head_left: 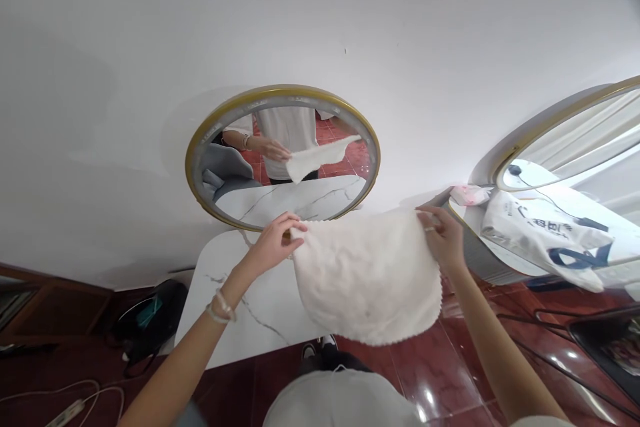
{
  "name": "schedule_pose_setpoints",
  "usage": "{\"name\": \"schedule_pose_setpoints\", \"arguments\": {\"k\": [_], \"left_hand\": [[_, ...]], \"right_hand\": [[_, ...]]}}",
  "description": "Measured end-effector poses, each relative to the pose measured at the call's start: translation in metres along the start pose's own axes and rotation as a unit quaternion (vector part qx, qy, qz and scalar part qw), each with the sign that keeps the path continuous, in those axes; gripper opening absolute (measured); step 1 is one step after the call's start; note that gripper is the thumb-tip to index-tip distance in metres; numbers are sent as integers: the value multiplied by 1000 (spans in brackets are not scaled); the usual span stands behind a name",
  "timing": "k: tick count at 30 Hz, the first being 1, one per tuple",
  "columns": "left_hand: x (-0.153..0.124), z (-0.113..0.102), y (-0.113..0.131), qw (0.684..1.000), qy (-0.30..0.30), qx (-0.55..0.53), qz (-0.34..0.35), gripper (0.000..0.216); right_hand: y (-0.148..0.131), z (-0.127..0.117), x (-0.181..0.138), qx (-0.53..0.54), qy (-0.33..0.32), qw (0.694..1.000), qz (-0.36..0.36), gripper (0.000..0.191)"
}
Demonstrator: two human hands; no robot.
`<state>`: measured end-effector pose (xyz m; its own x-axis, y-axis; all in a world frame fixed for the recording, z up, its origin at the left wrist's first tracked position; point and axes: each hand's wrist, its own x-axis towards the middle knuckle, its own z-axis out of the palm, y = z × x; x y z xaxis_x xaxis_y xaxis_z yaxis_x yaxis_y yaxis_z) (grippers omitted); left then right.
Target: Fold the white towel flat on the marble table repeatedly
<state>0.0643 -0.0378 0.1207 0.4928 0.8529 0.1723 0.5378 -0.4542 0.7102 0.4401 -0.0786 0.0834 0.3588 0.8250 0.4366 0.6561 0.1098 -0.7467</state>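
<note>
A white fluffy cloth (367,277) hangs spread out in front of me, above the white marble table (240,300). My left hand (275,240) pinches its upper left corner. My right hand (443,237), with a ring on one finger, grips the upper right corner. A round gold-framed mirror (283,153) on the white wall behind the table reflects both hands and the cloth.
A second gold-framed mirror (570,140) and table stand at the right, with a white printed bag (545,233) and a small pink packet (470,195) on it. A black bag (150,323) and cables lie on the red tiled floor at the left. A dark chair (600,347) is at the right.
</note>
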Motion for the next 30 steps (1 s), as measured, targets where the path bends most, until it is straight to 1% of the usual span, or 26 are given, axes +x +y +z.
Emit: {"name": "schedule_pose_setpoints", "arguments": {"k": [2, 3, 5, 6, 8, 10, 12, 14, 17, 19, 21, 23, 25, 28, 30], "left_hand": [[20, 23, -27, 998, 1, 54, -9, 17], [26, 38, -39, 996, 9, 93, -10, 24], [29, 72, -60, 984, 33, 175, -7, 36], [26, 90, -69, 979, 26, 203, -4, 38], [15, 125, -85, 976, -14, 218, 8, 36], [3, 158, -101, 975, -44, 218, 10, 35], [-5, 183, -116, 973, -54, 223, -1, 36], [-7, 201, -130, 973, -54, 226, -12, 41], [-1, 217, -142, 972, -45, 230, -21, 46], [3, 225, -143, 971, -33, 236, -27, 45], [6, 234, -141, 969, -16, 244, -31, 40], [10, 245, -136, 968, 0, 251, -30, 34], [17, 258, -130, 968, 6, 252, -10, 32], [32, 282, -120, 969, 18, 243, 43, 42], [46, 298, -113, 967, 44, 243, 54, 52]], "right_hand": [[27, 32, 14, -38, -23, 999, -12, 38], [41, 48, 18, -57, -20, 998, -15, 39], [67, 76, 17, -72, -25, 997, -17, 43], [78, 88, 11, -77, -30, 996, -22, 44], [93, 106, -11, -87, -48, 994, -35, 42], [103, 121, -39, -99, -81, 990, -51, 39], [111, 136, -67, -116, -123, 983, -66, 36], [118, 151, -88, -143, -153, 975, -69, 37], [131, 172, -105, -196, -171, 964, -54, 44], [138, 179, -109, -228, -176, 956, -50, 48], [145, 180, -110, -253, -183, 948, -57, 49], [152, 175, -109, -271, -190, 941, -71, 50], [161, 166, -103, -285, -192, 936, -81, 51], [178, 150, -87, -308, -192, 927, -97, 54], [190, 143, -73, -325, -209, 913, -129, 54]]}}
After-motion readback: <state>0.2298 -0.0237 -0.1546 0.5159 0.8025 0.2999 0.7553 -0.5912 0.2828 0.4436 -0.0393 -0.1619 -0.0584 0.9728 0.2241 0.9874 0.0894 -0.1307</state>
